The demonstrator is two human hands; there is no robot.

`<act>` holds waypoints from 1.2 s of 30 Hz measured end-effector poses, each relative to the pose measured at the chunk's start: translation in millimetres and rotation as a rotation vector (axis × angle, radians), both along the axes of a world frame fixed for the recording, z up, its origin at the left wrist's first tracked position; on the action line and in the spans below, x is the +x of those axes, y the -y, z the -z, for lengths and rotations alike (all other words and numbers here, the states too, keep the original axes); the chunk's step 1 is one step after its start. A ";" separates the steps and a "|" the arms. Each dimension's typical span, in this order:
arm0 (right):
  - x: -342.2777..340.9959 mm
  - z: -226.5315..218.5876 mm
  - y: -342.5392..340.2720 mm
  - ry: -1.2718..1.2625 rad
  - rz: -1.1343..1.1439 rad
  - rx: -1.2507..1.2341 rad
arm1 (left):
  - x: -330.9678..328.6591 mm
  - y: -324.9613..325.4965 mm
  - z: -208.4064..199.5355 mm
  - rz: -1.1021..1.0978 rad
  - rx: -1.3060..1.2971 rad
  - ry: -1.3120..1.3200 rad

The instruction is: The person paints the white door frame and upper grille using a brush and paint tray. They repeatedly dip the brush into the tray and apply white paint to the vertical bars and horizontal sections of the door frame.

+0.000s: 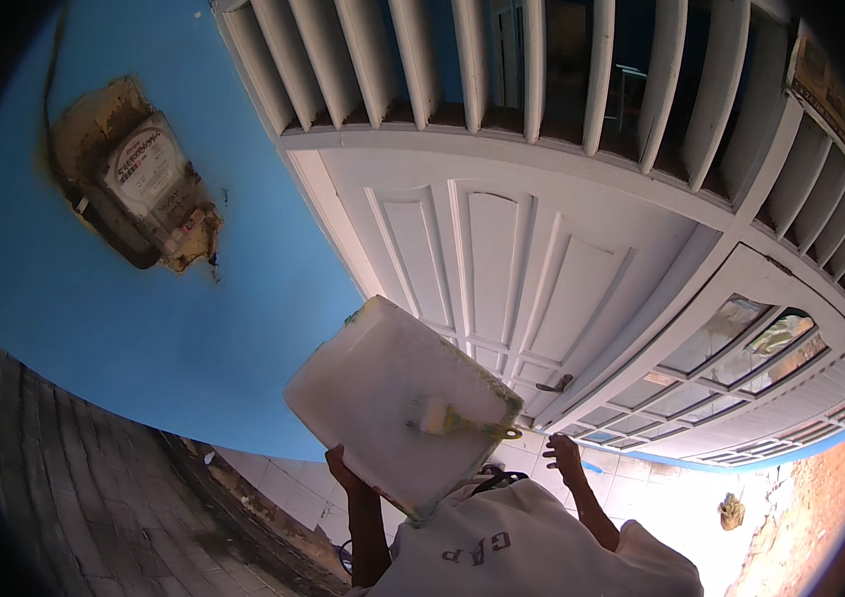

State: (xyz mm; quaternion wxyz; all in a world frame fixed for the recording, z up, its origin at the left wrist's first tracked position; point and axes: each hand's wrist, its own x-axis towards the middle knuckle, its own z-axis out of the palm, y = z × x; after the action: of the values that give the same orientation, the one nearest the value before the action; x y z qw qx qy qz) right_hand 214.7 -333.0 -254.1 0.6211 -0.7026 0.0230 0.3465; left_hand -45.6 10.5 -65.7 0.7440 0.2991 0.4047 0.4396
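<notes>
Head view — left hand (346,476) under white tub's (392,398) edge

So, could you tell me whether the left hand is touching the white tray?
Touching: the head view shows the left hand pressed against the lower edge of the white tray, with no gap.

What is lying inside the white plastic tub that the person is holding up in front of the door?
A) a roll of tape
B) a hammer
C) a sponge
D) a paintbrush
D: a paintbrush with pale bristles and a yellowish handle rests inside the white tub, which the left hand supports from below.
</notes>
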 end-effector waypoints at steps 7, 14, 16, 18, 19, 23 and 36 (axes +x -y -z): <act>-0.7 -263.5 -79.2 0.885 -0.160 -0.213 | 12.2 5.5 -24.5 0.009 -0.035 0.048; -26.5 -319.4 -125.2 1.386 -0.566 -0.186 | 26.4 -0.2 -20.1 0.001 -0.005 0.089; -23.4 -314.7 -134.1 1.443 -0.674 -0.318 | 26.4 -0.7 -17.3 0.006 -0.007 0.097; -17.5 -303.6 -140.5 1.474 -0.768 -0.446 | 27.0 -0.6 -18.5 0.019 -0.017 0.114; -14.4 -300.4 -141.8 1.509 -0.772 -0.479 | 28.3 0.1 -23.2 0.029 -0.026 0.127; -4.7 -307.2 -149.5 1.431 -0.778 -0.426 | 26.8 -2.0 -11.2 0.025 -0.056 0.172; 14.9 -316.8 -212.0 0.728 -0.565 0.075 | 30.8 7.1 -23.9 0.033 -0.127 0.106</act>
State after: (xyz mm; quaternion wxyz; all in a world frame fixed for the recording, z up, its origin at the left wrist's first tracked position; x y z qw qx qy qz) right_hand 229.5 -121.1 62.7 0.4949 -0.7343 -0.4016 0.2338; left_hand -14.8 3.4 -41.8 0.7889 0.2341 0.3867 0.4162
